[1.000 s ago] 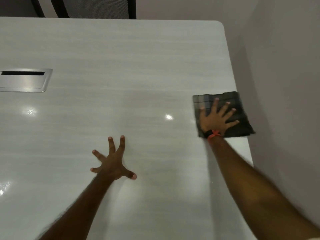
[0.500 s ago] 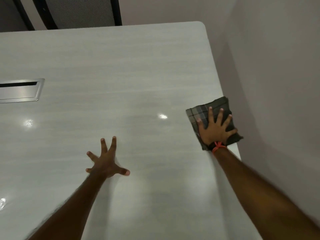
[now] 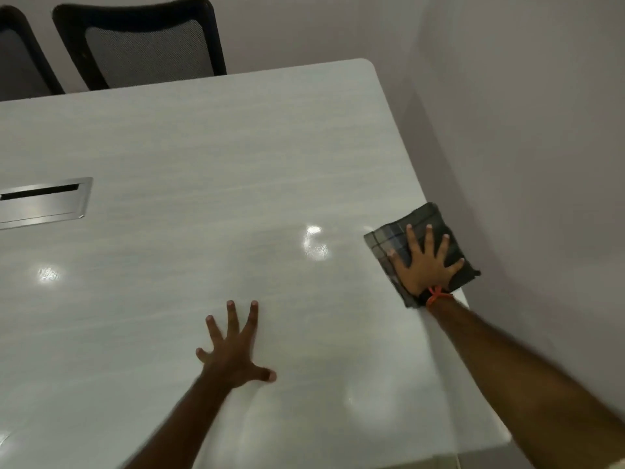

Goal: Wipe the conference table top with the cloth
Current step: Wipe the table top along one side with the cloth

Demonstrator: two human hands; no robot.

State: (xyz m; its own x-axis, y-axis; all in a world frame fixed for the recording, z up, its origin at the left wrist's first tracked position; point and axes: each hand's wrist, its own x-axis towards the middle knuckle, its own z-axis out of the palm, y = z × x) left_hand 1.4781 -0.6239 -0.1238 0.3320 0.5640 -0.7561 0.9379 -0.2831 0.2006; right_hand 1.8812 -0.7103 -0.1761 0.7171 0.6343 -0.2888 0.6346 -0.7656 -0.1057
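My right fingers [image 3: 411, 238] lie straight and splayed, flat on the cloth [image 3: 421, 214]. Nothing curls round it; the right hand [image 3: 424, 262] pins it with palm and pads alone. An orange band [image 3: 437, 294] sits at that wrist. My left fingers [image 3: 232, 319] are spread the same way, and the left hand [image 3: 233, 353] rests bare on the table top [image 3: 203, 147] at lower centre of the frame, holding nothing.

The cloth is a dark checked square, folded, at the right of the frame on the table's right edge. One corner hangs just past that edge, close to the wall [image 3: 541, 164].

I judge it soft, light and limp. It should slide easily on this glossy surface and may bunch or slip out from under a flat palm, so I would keep broad pressure over its middle rather than pinch a corner.

Further out, a metal cable hatch [image 3: 44, 203] lies at the left and a mesh-backed chair [image 3: 142, 45] at the upper left.
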